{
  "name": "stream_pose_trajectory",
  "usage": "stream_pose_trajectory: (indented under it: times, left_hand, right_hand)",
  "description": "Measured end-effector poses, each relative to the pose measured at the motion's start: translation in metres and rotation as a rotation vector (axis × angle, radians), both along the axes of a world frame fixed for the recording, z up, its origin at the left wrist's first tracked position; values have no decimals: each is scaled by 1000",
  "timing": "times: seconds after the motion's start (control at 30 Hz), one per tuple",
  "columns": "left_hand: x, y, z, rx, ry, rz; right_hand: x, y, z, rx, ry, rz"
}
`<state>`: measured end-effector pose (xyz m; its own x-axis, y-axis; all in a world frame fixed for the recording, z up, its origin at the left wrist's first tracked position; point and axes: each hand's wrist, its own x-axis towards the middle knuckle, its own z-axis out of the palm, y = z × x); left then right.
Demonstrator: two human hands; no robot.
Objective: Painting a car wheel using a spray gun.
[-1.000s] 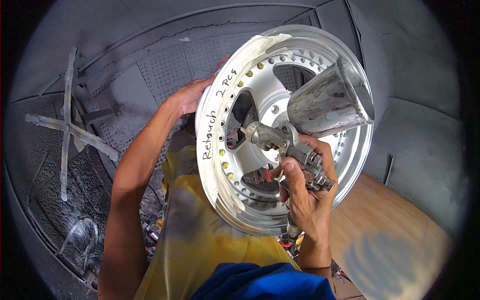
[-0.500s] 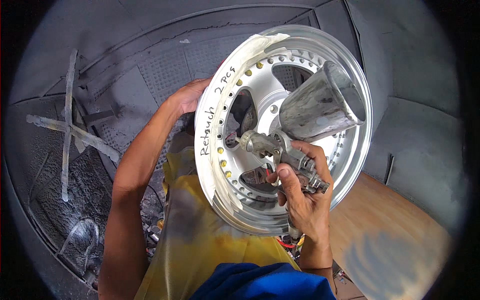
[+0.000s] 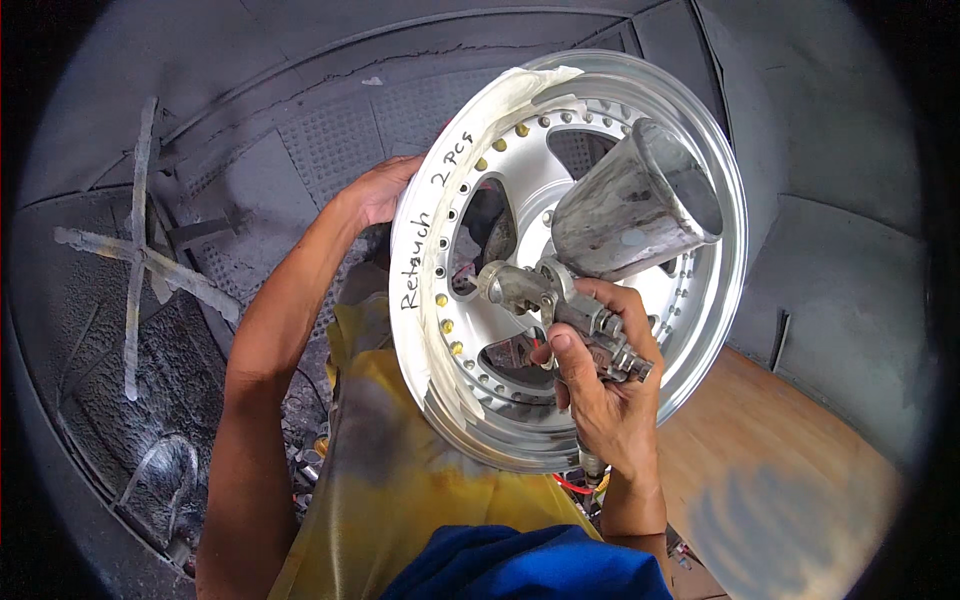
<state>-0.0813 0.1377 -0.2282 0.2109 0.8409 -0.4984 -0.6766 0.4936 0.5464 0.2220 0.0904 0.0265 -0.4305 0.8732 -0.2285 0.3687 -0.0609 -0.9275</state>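
Observation:
A silver multi-spoke wheel rim [image 3: 545,185] fills the middle, tilted toward me, with handwritten masking tape [image 3: 425,220] along its left lip and yellow-marked bolts beside the tape. My left hand [image 3: 383,190] grips the rim's upper left edge, its fingertips hidden behind it. My right hand [image 3: 610,410] is closed on a metal spray gun [image 3: 520,290] over the wheel face, thumb on its body. The gun's large paint-stained cup [image 3: 615,205] sits up and right of its body, and its nozzle points left toward the taped side.
Grey overspray-coated walls and floor panels [image 3: 320,140] surround me. A cross-shaped metal stand [image 3: 137,255] stands at left, a wooden board [image 3: 760,430] lies at lower right. A yellow stained apron [image 3: 390,460] and blue cloth [image 3: 520,565] cover my lap; red hose [image 3: 570,485] shows below the rim.
My right hand and the spray gun have shifted slightly left over the last second, the cup moving left and a little down. The wheel and my left hand stay in place.

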Motion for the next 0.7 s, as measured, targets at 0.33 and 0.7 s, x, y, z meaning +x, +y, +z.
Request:
stream_pose_trajectory:
  times: [0.33,0.7]
  left_hand:
    - [-6,3,-21,6,-22,-22]
    - [2,-1,2,5,-5,18]
  right_hand:
    - [2,-1,3,-63,-11,28]
    - [3,-4,5,-64,-27,69]
